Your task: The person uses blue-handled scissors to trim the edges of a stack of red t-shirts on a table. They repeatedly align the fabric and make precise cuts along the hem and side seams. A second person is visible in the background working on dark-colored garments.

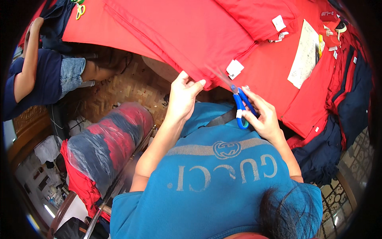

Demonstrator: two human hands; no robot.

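Observation:
My left hand (184, 95) pinches the near edge of a folded red garment (187, 36) that lies across the table. My right hand (260, 115) holds blue-handled scissors (240, 107), blades pointing up toward the garment's hem beside a white tag (234, 68). Both hands are close together in front of my blue shirt.
More red garments with white tags (262, 16), a white paper sheet (304, 53) and dark navy garments (354, 91) lie at the right. A plastic-wrapped bundle of red and navy cloth (107, 143) sits at the lower left. Another person (43, 75) sits at the far left. Yellow-handled scissors (80, 10) lie at the top.

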